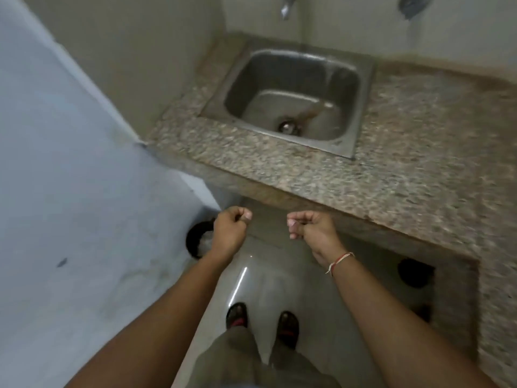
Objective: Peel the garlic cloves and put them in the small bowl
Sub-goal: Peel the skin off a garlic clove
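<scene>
Both hands hang in front of the counter edge, fingers curled: the left hand (230, 229) is fisted, and the right hand (310, 231) is loosely curled with something pale at its fingertips, too blurred to name. Below are two feet on the floor. Beyond the hands lies the granite counter (405, 152), then the steel sink (291, 99) under a tap (286, 5). No garlic or bowl shows, so which hand is nearer them cannot be judged.

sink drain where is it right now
In the head view the drain sits at the near-left of the steel sink floor, set into the granite counter, beyond both hands.
</scene>
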